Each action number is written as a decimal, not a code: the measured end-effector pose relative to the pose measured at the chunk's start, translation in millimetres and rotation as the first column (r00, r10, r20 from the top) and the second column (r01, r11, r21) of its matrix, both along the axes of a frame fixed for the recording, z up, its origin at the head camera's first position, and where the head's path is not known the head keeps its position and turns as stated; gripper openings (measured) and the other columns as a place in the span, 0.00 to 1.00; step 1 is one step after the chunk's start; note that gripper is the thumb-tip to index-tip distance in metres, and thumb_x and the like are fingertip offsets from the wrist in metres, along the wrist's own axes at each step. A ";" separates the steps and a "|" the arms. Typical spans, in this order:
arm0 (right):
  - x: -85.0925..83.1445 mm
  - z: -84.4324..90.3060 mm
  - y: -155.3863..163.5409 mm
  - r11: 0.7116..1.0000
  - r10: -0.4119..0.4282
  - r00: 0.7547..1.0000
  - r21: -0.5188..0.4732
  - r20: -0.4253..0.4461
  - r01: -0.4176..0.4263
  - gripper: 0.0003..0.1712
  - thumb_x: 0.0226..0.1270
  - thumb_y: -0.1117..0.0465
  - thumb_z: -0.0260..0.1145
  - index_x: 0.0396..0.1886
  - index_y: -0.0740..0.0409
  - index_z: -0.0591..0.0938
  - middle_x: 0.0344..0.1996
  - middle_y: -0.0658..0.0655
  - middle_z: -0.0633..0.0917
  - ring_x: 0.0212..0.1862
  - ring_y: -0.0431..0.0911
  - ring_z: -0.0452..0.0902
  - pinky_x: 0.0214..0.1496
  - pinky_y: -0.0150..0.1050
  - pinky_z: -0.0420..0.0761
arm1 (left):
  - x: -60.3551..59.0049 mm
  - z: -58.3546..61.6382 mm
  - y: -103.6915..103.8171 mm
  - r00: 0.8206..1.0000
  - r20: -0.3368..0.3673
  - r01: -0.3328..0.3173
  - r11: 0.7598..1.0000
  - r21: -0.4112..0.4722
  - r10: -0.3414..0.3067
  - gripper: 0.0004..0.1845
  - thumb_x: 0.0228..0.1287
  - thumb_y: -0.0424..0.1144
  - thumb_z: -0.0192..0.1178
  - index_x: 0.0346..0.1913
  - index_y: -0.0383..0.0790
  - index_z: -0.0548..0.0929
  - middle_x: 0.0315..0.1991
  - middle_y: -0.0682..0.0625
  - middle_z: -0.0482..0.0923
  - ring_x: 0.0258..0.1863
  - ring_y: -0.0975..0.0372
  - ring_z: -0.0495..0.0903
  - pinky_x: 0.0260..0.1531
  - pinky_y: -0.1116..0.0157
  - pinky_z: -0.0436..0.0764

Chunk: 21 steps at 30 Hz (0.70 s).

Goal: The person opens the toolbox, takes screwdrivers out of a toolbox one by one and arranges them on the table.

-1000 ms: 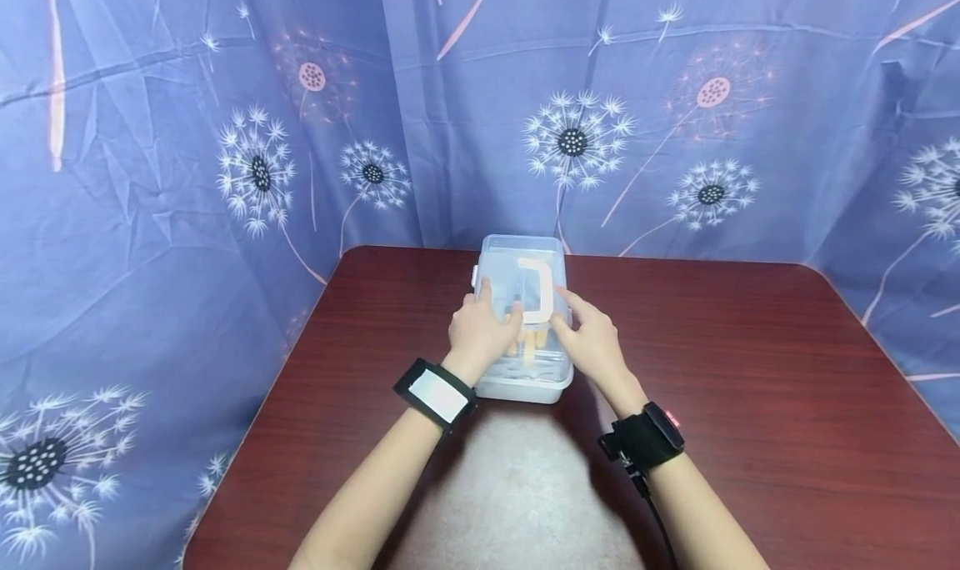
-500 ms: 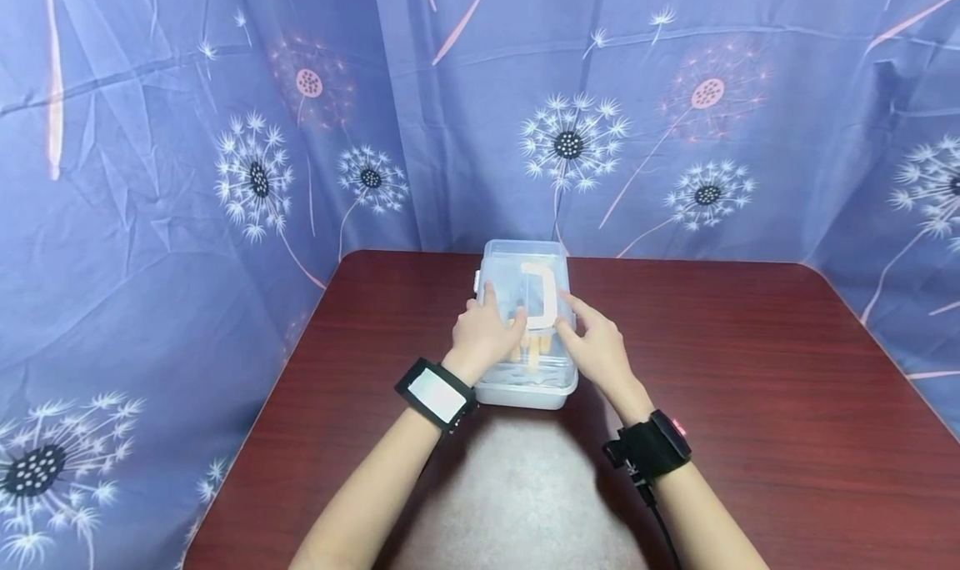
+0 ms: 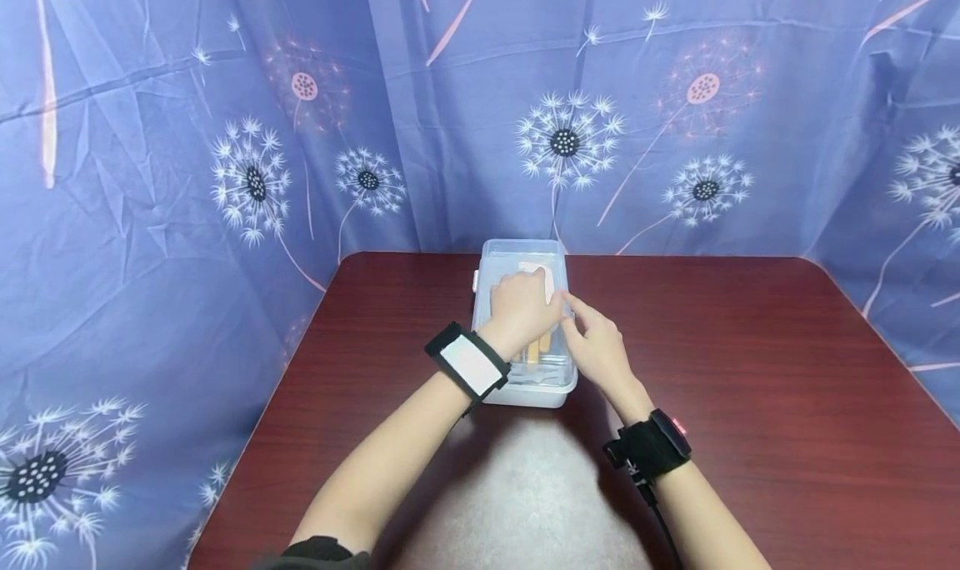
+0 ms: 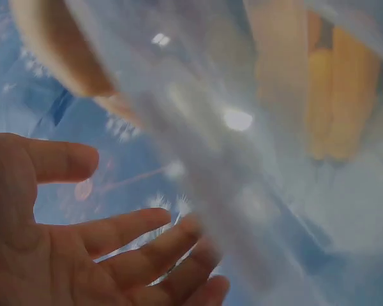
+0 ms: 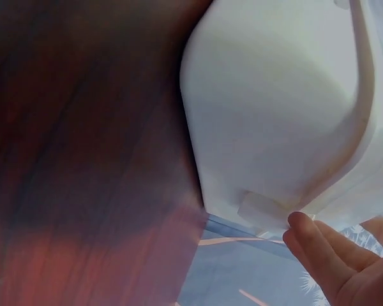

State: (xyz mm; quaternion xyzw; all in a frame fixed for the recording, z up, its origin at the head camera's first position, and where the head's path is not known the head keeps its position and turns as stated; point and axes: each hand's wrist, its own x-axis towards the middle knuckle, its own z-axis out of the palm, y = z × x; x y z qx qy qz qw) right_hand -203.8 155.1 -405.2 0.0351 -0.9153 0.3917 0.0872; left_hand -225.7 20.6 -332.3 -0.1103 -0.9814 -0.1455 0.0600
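Observation:
A translucent plastic storage box [image 3: 553, 376] with a white lid handle [image 3: 549, 285] stands on the table. Yellow-orange pieces [image 4: 345, 95] show through its lid. My left hand [image 3: 520, 307] is over the middle of the lid, beside the handle; in the left wrist view its thumb and fingers are spread apart with nothing between them. At the box's right edge is my right hand [image 3: 597, 347], its thumb and forefinger at the lid's rim. In the right wrist view its fingertips touch a small side latch [image 5: 263, 209].
The dark red wooden table [image 3: 735, 387] has a grey mat-like patch [image 3: 525, 487] in front of the box. A second latch [image 3: 476, 281] sits on the box's left side. Blue dandelion-print curtains [image 3: 465, 95] hang behind and to the left.
My left hand has moved right and slightly up across the lid, from its left side to the handle, turning over it. The right hand stays at the box's right edge.

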 end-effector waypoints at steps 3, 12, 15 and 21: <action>0.8 -1.3 1.3 1.000 -0.008 1.000 -0.010 -0.001 0.008 0.30 0.72 0.49 0.47 0.73 0.41 0.63 0.58 0.59 0.81 0.57 0.55 0.78 0.57 0.57 0.75 | -5.1 -3.0 9.8 1.000 0.007 0.016 0.999 -0.047 -0.015 0.24 0.68 0.53 0.48 0.54 0.40 0.79 0.45 0.43 0.85 0.45 0.50 0.83 0.43 0.54 0.82; 1.4 -1.0 1.2 1.000 0.001 1.000 -0.020 0.015 0.000 0.33 0.74 0.42 0.42 0.74 0.49 0.61 0.62 0.60 0.78 0.60 0.57 0.76 0.62 0.57 0.74 | -8.2 -0.2 16.7 0.994 0.098 0.050 0.992 -0.112 -0.039 0.24 0.69 0.56 0.47 0.49 0.39 0.82 0.44 0.44 0.85 0.43 0.52 0.84 0.38 0.57 0.84; 1.2 -1.6 1.9 1.000 0.006 1.000 -0.021 0.027 -0.005 0.33 0.74 0.43 0.42 0.74 0.51 0.59 0.63 0.60 0.77 0.62 0.57 0.75 0.62 0.57 0.74 | -10.9 5.5 15.2 0.984 0.166 0.082 0.993 -0.083 -0.068 0.23 0.69 0.56 0.46 0.39 0.42 0.84 0.41 0.46 0.85 0.39 0.56 0.84 0.32 0.60 0.84; 1.0 -2.7 1.3 0.999 0.002 0.999 -0.033 0.039 0.000 0.32 0.74 0.47 0.43 0.74 0.50 0.59 0.63 0.60 0.77 0.61 0.57 0.76 0.61 0.58 0.75 | -20.2 20.4 12.3 0.941 0.296 0.193 0.978 -0.077 -0.163 0.25 0.71 0.54 0.43 0.35 0.41 0.86 0.40 0.47 0.85 0.37 0.60 0.82 0.34 0.65 0.81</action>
